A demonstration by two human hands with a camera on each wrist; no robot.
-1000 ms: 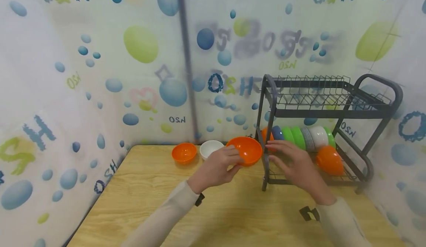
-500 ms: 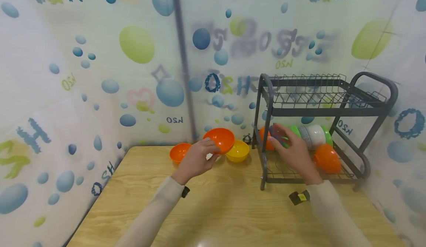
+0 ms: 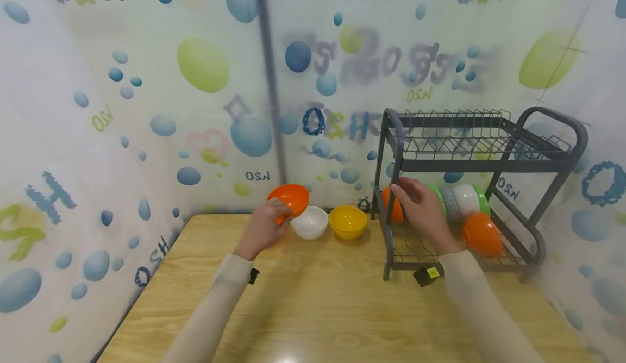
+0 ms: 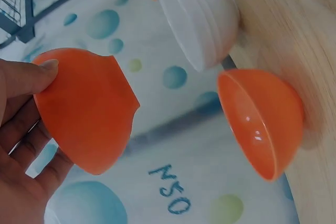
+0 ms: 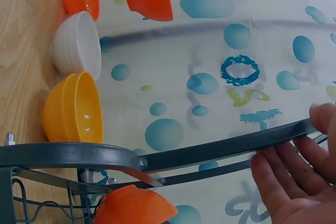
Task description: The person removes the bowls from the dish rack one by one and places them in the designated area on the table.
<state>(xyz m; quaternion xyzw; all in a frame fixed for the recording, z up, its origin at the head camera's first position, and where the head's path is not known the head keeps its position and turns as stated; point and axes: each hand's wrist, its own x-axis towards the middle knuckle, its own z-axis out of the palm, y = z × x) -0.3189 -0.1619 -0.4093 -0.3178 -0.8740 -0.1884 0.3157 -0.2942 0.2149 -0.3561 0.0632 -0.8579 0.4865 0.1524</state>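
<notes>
My left hand (image 3: 264,228) pinches an orange bowl (image 3: 292,198) by its side, thumb outside, above the back of the table. In the left wrist view, a second orange bowl (image 4: 265,121) stands on the table apart from the held one; the left hand and held bowl mostly hide it in the head view. A white bowl (image 3: 310,223) and yellow bowls (image 3: 348,223), seemingly nested, stand to its right. My right hand (image 3: 424,213) is at the front left post (image 5: 226,145) of the dish rack, fingers fairly straight, fingertips at the post; how firmly they touch cannot be told.
The two-tier dark dish rack (image 3: 481,165) stands at the right. Its lower tier holds a row of bowls, including a white one (image 3: 467,200), and a tilted orange bowl (image 3: 481,235). A bubble-patterned curtain (image 3: 205,107) borders the wooden table (image 3: 313,303).
The left hand has carried the orange bowl leftward from beside the rack, past the yellow and white bowls. The right hand has risen slightly and come to the rack's post.
</notes>
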